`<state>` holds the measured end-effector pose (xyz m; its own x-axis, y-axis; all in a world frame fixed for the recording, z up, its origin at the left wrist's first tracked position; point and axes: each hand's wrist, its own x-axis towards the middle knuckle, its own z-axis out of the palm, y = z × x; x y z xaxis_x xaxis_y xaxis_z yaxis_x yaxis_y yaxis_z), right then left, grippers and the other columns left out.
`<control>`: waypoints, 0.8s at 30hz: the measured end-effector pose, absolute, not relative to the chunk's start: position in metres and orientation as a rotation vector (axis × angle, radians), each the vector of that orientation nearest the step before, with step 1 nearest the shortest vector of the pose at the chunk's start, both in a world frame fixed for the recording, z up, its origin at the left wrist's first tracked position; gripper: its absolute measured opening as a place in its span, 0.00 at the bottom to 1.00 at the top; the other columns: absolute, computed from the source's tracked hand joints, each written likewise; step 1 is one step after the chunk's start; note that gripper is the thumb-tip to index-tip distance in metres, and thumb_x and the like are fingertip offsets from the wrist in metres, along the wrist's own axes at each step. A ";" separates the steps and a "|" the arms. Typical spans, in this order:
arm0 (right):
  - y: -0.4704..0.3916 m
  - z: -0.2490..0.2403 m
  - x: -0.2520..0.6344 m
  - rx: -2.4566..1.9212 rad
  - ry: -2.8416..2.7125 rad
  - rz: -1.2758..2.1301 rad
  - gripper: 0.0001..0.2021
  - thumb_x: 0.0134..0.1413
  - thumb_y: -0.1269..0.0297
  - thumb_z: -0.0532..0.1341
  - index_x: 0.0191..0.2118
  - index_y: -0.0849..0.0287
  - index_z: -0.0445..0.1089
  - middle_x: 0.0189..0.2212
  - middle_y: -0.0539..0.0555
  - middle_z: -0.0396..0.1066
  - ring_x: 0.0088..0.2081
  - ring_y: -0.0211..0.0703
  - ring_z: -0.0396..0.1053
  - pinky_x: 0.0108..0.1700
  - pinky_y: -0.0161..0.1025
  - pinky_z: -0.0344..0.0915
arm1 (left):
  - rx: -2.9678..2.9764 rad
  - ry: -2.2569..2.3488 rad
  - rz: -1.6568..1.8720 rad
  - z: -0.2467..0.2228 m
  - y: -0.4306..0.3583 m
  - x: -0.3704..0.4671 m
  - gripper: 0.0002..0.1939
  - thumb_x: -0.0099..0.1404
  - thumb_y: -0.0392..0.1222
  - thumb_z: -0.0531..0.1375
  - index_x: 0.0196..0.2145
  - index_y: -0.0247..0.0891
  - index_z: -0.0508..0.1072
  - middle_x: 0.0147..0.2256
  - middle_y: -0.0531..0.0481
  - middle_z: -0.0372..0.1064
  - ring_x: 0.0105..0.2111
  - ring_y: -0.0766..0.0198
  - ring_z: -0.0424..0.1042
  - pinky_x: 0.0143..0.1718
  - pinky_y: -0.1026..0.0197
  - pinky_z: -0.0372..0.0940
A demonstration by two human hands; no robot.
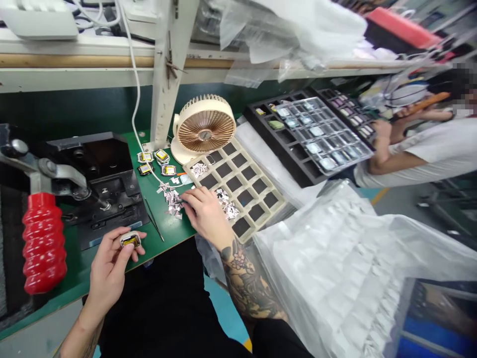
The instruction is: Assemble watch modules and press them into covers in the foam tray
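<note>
My left hand [112, 266] holds a small watch case [130, 239] between thumb and fingers. The case is silvery, rounded at the corners, with its yellow and black inside facing up. My right hand [206, 214] is over a loose pile of small pale pinkish pieces [173, 201] on the green bench. Its thumb and index finger are close together at the pile's edge; whether a piece is between them cannot be made out. Tweezers [154, 220] lie on the bench between my hands. Behind the pile sit several similar watch cases [162, 157] with yellow parts.
A hand press with a red handle [43, 243] stands at left. Behind my right hand are a beige fan [204, 132] and a compartment tray [257, 173]. A white cable [136, 99] hangs down. Farther right are a black tray [294, 166], plastic sheeting [335, 263] and another person [421, 144].
</note>
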<state>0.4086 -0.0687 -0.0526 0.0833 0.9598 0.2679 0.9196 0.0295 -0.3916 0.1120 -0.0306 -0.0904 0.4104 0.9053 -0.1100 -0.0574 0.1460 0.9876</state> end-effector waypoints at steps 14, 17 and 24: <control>-0.096 -0.056 0.472 -2.590 -1.477 -0.096 0.11 0.73 0.66 0.60 0.48 0.56 0.82 0.42 0.59 0.74 0.46 0.53 0.67 0.47 0.47 0.61 | 1.307 0.913 0.769 -0.093 -0.029 0.109 0.15 0.79 0.48 0.65 0.56 0.40 0.72 0.51 0.39 0.82 0.36 0.58 0.81 0.39 0.56 0.76; -0.092 -0.060 0.472 -2.600 -1.500 -0.098 0.10 0.72 0.66 0.60 0.46 0.56 0.81 0.43 0.59 0.75 0.47 0.54 0.67 0.45 0.47 0.59 | 1.294 0.901 0.774 -0.095 -0.030 0.108 0.15 0.79 0.48 0.64 0.57 0.41 0.71 0.52 0.39 0.83 0.37 0.58 0.81 0.39 0.56 0.76; -0.101 -0.056 0.471 -2.299 -1.322 -0.155 0.12 0.73 0.68 0.56 0.44 0.57 0.79 0.42 0.58 0.77 0.45 0.51 0.74 0.50 0.46 0.69 | 1.250 0.893 0.765 -0.098 -0.029 0.107 0.12 0.79 0.47 0.64 0.53 0.43 0.68 0.50 0.41 0.82 0.36 0.59 0.79 0.38 0.58 0.73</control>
